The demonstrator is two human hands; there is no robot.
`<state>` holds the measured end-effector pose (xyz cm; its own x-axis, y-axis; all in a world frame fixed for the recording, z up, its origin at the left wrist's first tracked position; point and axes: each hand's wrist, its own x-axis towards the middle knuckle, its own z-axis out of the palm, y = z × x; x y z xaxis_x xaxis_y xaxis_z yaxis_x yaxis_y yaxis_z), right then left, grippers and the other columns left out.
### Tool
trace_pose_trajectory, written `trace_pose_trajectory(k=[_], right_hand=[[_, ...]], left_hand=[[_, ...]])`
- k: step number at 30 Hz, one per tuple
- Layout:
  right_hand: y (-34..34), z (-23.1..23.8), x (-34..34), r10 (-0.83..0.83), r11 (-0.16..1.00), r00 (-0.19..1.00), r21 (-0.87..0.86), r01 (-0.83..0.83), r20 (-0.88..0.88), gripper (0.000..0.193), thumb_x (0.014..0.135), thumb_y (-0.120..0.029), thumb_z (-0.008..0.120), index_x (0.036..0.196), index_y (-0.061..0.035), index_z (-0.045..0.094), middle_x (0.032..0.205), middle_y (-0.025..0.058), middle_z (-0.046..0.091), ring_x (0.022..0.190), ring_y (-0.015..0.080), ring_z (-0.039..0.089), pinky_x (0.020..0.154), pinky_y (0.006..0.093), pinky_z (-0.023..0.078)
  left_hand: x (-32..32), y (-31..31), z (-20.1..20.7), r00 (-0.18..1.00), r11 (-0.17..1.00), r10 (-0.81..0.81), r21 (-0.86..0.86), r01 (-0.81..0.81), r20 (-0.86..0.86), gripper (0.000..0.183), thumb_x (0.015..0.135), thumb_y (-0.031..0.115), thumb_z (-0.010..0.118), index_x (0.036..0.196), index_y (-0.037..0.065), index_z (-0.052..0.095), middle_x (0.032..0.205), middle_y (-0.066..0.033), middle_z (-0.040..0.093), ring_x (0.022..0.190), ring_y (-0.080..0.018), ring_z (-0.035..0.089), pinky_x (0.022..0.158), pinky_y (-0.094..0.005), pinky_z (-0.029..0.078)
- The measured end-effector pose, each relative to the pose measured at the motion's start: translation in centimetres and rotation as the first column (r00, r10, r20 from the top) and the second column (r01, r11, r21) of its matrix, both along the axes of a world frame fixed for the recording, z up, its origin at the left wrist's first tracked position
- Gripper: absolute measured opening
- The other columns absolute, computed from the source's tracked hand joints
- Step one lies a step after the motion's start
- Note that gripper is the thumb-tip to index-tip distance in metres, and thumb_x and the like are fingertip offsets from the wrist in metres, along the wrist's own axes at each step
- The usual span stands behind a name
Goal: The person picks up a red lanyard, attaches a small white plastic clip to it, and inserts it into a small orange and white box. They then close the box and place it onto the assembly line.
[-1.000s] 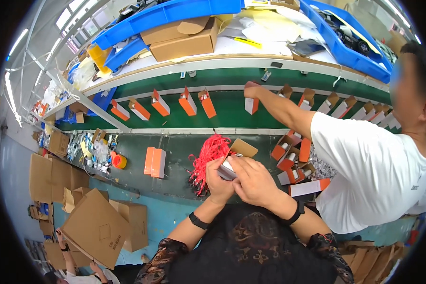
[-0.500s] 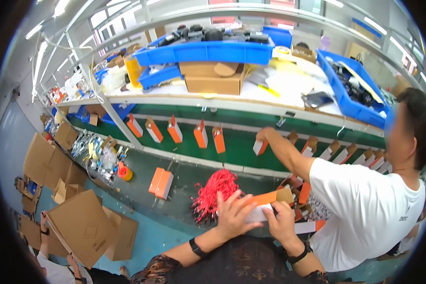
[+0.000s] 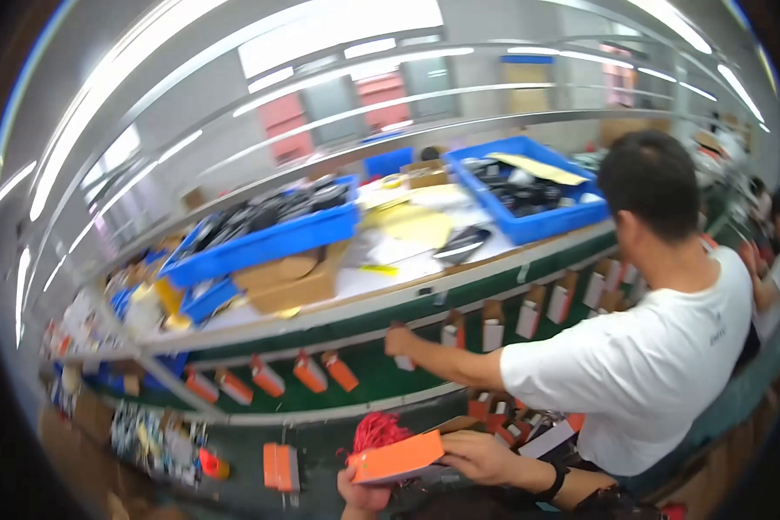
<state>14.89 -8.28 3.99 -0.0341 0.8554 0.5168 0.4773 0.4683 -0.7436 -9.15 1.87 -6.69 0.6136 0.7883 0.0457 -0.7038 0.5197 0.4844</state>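
An orange and white carton point(image 3: 399, 457) is held level above the workbench, between both my hands. My left hand point(image 3: 364, 490) grips its left end from below, fingers curled round the edge. At the other end my right hand point(image 3: 485, 459) is closed on the carton, near a brown flap that stands out. Just behind the carton lies a bundle of thin red cords point(image 3: 380, 429), partly hidden by it. A pair of orange cartons point(image 3: 279, 468) rests together on the bench, left of my left hand.
A co-worker in a white shirt point(image 3: 633, 381) stands close on my right, one arm over the green conveyor belt point(image 3: 277, 403) carrying several cartons. Blue trays point(image 3: 269, 251) of black parts sit on the shelf above. An orange-red container point(image 3: 212, 465) stands at left beside loose small parts.
My view has swung up and to the right. The carton has turned its orange side up, and my left hand has gone from lying open against it to gripping its left end.
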Motion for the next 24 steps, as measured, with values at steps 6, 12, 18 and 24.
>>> trace_pose_trajectory(k=[6,12,18,24], right_hand=[[0.3,-0.9,1.1,-0.178,0.982,0.961,0.099,0.161,0.21,0.027,0.089,-0.01,0.064,0.116,-0.0051,0.061,0.107,0.0137,0.066,0.098,0.0325,0.064,0.085,0.04,0.052],[-0.3,-2.1,2.2,-0.044,0.999,0.967,0.016,0.042,0.249,0.026,0.089,-0.013,0.064,0.113,-0.0048,0.061,0.1,0.0136,0.065,0.095,0.034,0.063,0.081,0.0414,0.052],[-1.3,-0.9,2.5,-0.008,0.999,0.986,-0.038,0.015,0.166,0.024,0.092,-0.016,0.063,0.113,-0.0049,0.061,0.101,0.015,0.064,0.097,0.0356,0.062,0.082,0.0408,0.05],[-1.9,0.6,3.3,-0.037,0.999,0.994,0.028,0.034,0.098,0.026,0.094,-0.016,0.062,0.117,-0.0046,0.061,0.103,0.014,0.065,0.098,0.0363,0.062,0.084,0.0405,0.05]], left_hand=[[-0.2,0.0,-2.8,0.99,0.993,-0.051,-0.115,0.036,-0.132,0.078,0.079,0.045,0.066,0.138,-0.001,0.047,0.128,-0.022,0.061,0.108,-0.0373,0.063,0.086,-0.0442,0.054],[-1.1,2.3,-2.8,0.923,0.926,-0.376,-0.005,0.377,-0.085,0.076,0.092,0.057,0.048,0.14,-0.002,0.045,0.133,-0.0232,0.058,0.112,-0.0407,0.062,0.089,-0.049,0.053],[0.3,3.9,-5.1,0.909,0.943,-0.263,-0.286,0.171,-0.323,0.059,0.102,0.045,0.037,0.14,0.002,0.046,0.138,-0.0176,0.056,0.127,-0.0359,0.053,0.109,-0.0502,0.041],[1.7,2.5,0.4,0.921,0.954,-0.256,-0.232,0.192,-0.292,0.062,0.1,0.044,0.041,0.144,0.001,0.042,0.143,-0.0187,0.051,0.132,-0.0359,0.049,0.113,-0.0504,0.037]])
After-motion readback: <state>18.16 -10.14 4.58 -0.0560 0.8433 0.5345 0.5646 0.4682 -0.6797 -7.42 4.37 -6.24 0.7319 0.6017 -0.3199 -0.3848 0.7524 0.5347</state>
